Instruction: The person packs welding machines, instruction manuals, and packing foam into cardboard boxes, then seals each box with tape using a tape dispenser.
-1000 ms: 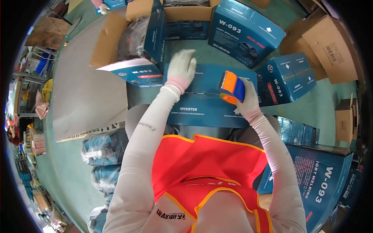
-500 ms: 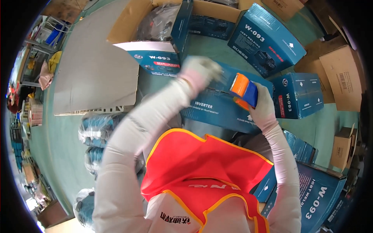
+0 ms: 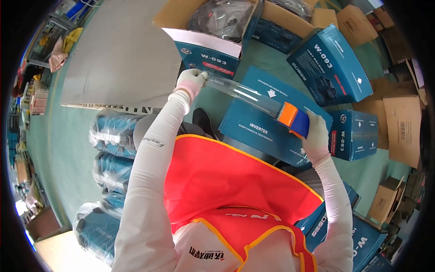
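A strip of clear packing tape (image 3: 242,92) stretches between my gloved hands, above a blue carton (image 3: 256,120). My left hand (image 3: 192,82) pinches the strip's free end, left of the carton. In my right hand (image 3: 316,134) is an orange and blue tape dispenser (image 3: 293,119), held over the carton's right part. The strip runs from the dispenser's orange front. The carton lies in front of my red apron (image 3: 235,181), its flaps closed along a middle seam. Where the tape roll sits cannot be made out behind my fingers.
An open carton (image 3: 206,45) with a plastic-wrapped thing stands at the far left, beside a grey sheet (image 3: 118,50). More blue cartons (image 3: 331,65) stand far right and near right. Several plastic-wrapped machines (image 3: 113,131) line the floor to my left. Brown boxes (image 3: 401,129) are at the right.
My left hand has moved left, away from the dispenser, and a long strip of tape now spans the gap. My right hand still holds the dispenser. The view has shifted slightly.
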`<action>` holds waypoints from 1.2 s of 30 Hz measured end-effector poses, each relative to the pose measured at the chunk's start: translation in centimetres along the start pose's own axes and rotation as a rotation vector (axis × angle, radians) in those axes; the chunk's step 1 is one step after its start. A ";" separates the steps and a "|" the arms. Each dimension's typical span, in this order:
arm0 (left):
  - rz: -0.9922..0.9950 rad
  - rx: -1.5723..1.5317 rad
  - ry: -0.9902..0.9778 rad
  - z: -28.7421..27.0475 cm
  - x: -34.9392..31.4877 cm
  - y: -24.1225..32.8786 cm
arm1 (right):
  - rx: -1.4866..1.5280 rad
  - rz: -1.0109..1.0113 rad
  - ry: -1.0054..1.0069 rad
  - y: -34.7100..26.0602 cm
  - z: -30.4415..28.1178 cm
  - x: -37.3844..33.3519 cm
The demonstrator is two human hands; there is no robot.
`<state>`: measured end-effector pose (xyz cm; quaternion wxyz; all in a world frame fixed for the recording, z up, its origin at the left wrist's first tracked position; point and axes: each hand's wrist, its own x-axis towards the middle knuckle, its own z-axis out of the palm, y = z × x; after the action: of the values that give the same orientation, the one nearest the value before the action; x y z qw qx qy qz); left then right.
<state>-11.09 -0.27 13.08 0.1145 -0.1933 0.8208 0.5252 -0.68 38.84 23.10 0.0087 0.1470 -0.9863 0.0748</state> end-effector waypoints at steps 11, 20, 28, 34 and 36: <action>0.005 -0.178 -0.066 7.4 1.6 -8.7 | 0.039 0.013 0.001 0.3 0.1 -0.3; 0.212 -0.138 0.306 8.0 -2.5 -2.6 | 0.051 0.029 0.042 1.1 0.4 -0.9; -0.118 -0.882 -0.473 12.2 -4.8 -3.9 | 0.148 -0.021 0.093 2.1 0.9 -0.9; 0.482 -0.074 0.354 11.8 -5.4 -1.5 | 0.177 0.003 0.094 2.6 0.2 -1.5; 0.676 -0.120 0.401 11.8 -4.4 1.4 | 0.144 -0.048 0.148 2.6 1.2 -1.2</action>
<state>-7.97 11.80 10.95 -0.2389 -0.0173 0.8120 0.5323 -0.24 41.46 21.44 0.0729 0.1648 -0.9712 0.1560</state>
